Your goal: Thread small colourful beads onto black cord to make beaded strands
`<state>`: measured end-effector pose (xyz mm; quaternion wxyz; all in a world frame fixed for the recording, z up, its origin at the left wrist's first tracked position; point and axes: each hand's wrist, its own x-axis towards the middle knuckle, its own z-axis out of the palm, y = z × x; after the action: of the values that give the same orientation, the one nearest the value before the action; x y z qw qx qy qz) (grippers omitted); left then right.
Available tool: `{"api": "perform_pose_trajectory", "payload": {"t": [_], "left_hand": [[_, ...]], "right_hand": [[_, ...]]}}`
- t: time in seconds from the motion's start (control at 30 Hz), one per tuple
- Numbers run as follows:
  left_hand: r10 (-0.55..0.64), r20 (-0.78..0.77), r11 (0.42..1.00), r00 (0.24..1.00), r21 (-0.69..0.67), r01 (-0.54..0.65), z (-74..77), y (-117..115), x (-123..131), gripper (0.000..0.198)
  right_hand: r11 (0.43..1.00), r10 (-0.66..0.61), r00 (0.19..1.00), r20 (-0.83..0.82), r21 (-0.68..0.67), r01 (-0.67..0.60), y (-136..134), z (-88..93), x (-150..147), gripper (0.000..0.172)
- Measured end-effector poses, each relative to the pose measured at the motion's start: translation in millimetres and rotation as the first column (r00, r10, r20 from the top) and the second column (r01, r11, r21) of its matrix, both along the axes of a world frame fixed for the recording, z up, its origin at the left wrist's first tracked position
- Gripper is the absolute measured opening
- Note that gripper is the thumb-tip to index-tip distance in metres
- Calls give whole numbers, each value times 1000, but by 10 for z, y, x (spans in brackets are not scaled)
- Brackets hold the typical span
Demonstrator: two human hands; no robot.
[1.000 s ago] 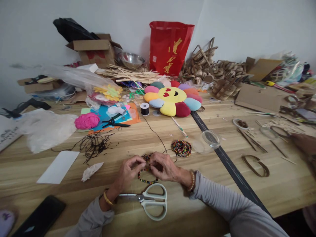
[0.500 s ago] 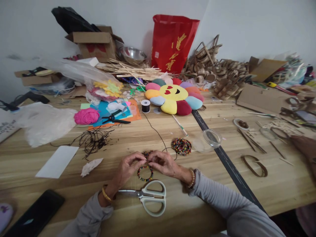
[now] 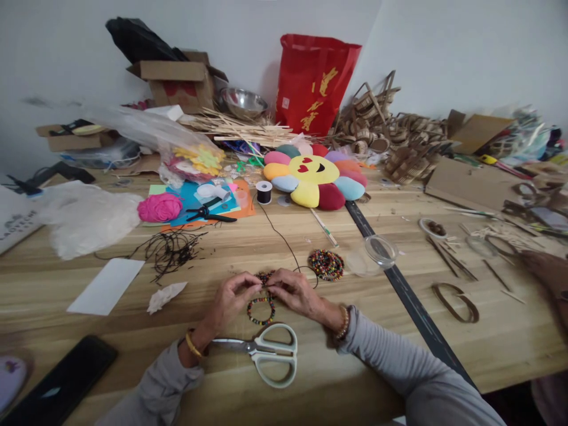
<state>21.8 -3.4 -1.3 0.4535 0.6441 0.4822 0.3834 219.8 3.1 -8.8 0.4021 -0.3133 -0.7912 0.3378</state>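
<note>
My left hand (image 3: 236, 297) and my right hand (image 3: 293, 291) meet over the table, thumbs and fingertips pinched close together on a thin black cord. The pinched part is too small to make out fully. Below the fingers hangs or lies a beaded bracelet (image 3: 261, 320) of multicoloured beads; I cannot tell which. More beads show just behind my fingertips. Close to my wrists, scissors (image 3: 275, 355) with white handles lie with their blades toward the left. To the right of my hands is a coiled pile of bead strings (image 3: 326, 264). Black cord runs from a spool (image 3: 263, 193) toward my right hand.
Black cord scraps (image 3: 173, 253), white paper (image 3: 106, 286) and a phone (image 3: 62, 381) lie on the left. Pliers (image 3: 208, 213) rest on coloured sheets. A flower cushion (image 3: 314, 170) sits behind, a clear round container (image 3: 380, 251) at right. Another person's hand (image 3: 544, 269) is at the far right.
The camera view has shifted slightly. My hands stay pinched in nearly the same place, with the fingertips moving only a little.
</note>
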Motion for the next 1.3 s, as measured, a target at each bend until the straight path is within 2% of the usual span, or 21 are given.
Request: {"api": "perform_pose_trajectory", "payload": {"t": [0.3,0.63,0.77,0.87,0.97,1.17,1.3], "left_hand": [[-4,-62,999,998,36,6,10,-2,-4,11],[-33,-149,993,988,103,49,7,-12,-16,11],[-4,-185,976,983,215,44,-46,19,-12,8],[42,-271,936,962,346,57,-91,39,0,8],[45,-377,906,925,406,121,-97,34,20,9],[33,-523,882,851,416,222,-76,15,38,8],[38,-562,881,827,409,238,-80,17,46,9]], "right_hand": [[991,-7,1000,22,131,4,22,-35,-15,17],[990,-2,999,42,142,-4,21,-52,-48,16],[992,-33,998,46,125,27,25,-61,-47,15],[992,-62,998,8,109,61,33,-80,-45,12],[992,-100,995,-17,77,101,39,-92,-45,11],[991,-125,992,-8,36,125,42,-87,-36,13],[991,-135,991,-18,-3,135,35,-102,-25,13]]}}
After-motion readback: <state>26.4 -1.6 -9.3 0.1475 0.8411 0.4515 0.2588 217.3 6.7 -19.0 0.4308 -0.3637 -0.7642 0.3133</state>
